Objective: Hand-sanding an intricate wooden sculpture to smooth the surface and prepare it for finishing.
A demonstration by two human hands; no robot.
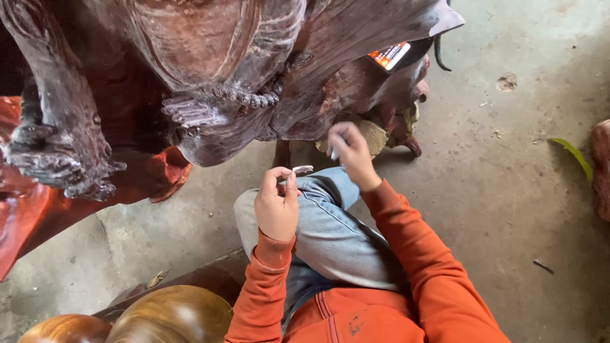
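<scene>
At centre frame, a small pale piece [302, 169] is pinched in the left hand [277, 206] fingers.
The right hand [351, 154], fingers closed on a small tool [333, 153], is best steadied near the carved wooden statue [210, 70].

Soft, even daylight, no hard shadows, shiny glare on the dark wood carving [210, 76] above the hands, right hand [351, 152] was blurry, left hand [277, 203] was sharper, concrete floor [508, 190] was pale, edges looked stretched and bent.
</scene>
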